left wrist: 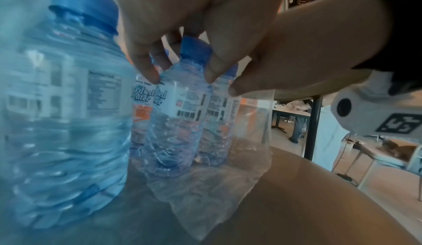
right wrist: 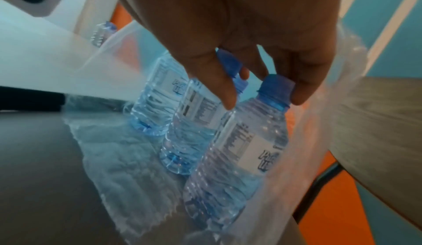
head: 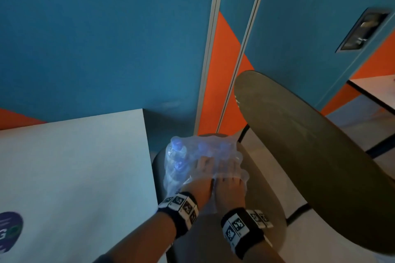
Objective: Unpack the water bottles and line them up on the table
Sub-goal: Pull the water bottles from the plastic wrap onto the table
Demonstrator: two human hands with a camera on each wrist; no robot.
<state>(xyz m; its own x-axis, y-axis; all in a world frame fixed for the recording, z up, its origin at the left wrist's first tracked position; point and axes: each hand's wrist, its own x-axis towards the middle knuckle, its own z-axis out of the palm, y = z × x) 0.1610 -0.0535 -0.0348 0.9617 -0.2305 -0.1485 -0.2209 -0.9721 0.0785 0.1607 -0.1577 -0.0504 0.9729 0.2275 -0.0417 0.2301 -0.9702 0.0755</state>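
A pack of small clear water bottles with blue caps sits in torn clear plastic wrap (head: 215, 147) on a dark chair seat (head: 263, 194), just right of the white table (head: 74, 166). Both hands reach into the wrap from above. My left hand (head: 203, 164) (left wrist: 182, 68) curls its fingers round the neck of one upright bottle (left wrist: 180, 115), just under its cap. Beside it, my right hand (head: 228, 179) (right wrist: 265, 97) pinches the blue cap (right wrist: 276, 84) of another bottle (right wrist: 239, 140), which leans. Several more bottles (right wrist: 157, 104) stand behind it.
The chair's dark oval backrest (head: 299, 145) rises to the right of the pack. Blue and orange wall panels (head: 106, 38) stand behind the table and chair. A round sticker (head: 10, 228) lies on the table's near left. Other tables (left wrist: 294, 112) stand far off.
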